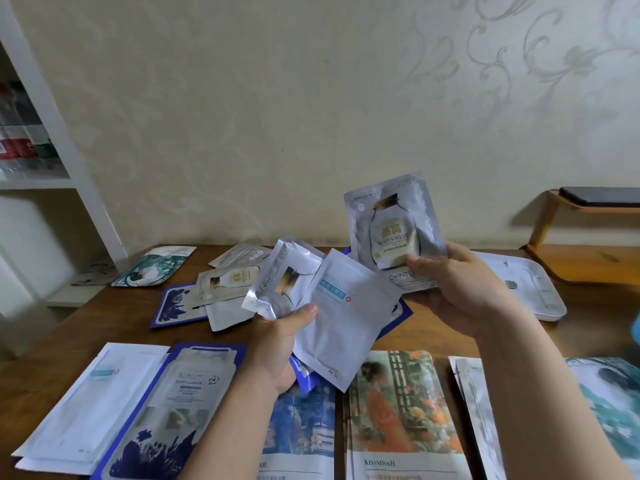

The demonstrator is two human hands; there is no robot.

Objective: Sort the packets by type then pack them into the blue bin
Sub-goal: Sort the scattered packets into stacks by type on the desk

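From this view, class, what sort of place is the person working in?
Probably a room at home: patterned wallpaper, a white shelf and a wooden table covered with packets.

The right hand [460,282] covers the lower corner of the bird's-nest packet [394,230] and part of the lettered packet [410,278] behind it. In the left hand [280,341], the white packet [346,317] overlaps the silver packet [284,282] and hides all but a corner of a blue-edged packet [303,375]. The left forearm [242,427] crosses the blue painted packet [304,420], which runs off the bottom edge with the orange-figure packet [405,417]. A blue sliver [636,327] at the right edge is too cut off to identify. The shelf bottles [24,140] are blurred, and the small dark item [512,284] on the tray [550,306] is too small to tell.
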